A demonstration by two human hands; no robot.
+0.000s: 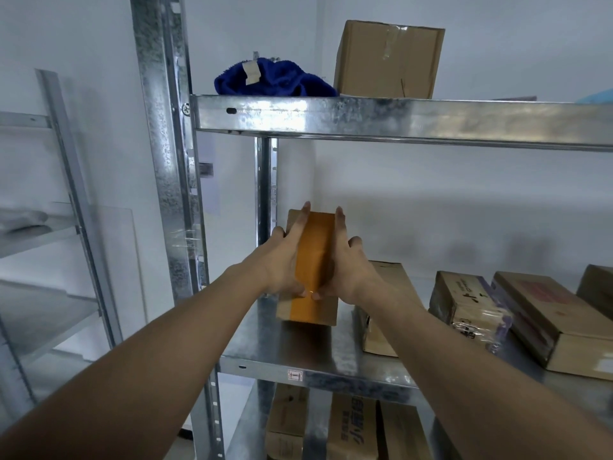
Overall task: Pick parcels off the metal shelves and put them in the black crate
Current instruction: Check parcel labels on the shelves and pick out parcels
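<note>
I see a big metal rack (398, 116) with shelves one above the other, and my two arms reach into the middle shelf (298, 353). The parcel (315, 257) I want stands at the left end of that shelf, right in front of me, close to the back post (265, 180). It is a tall brown box with a wide orange tape stripe, and its long side points up and a bit away from me. My left hand (285, 260) presses flat on its left side and my right hand (348, 263) presses flat on its right side, fingers straight and pointing up, thumbs near the front. Both hands are about as near as each other. Just to the right, another box (384, 313) lies close beside the parcel, and I cannot tell if they touch. More boxes (544, 320) lie farther right. The shelf above leaves open room over the parcel, and the front edge toward me is open too, so I think pulling it straight back to me is the easy way out. I cannot see the black crate here.
</note>
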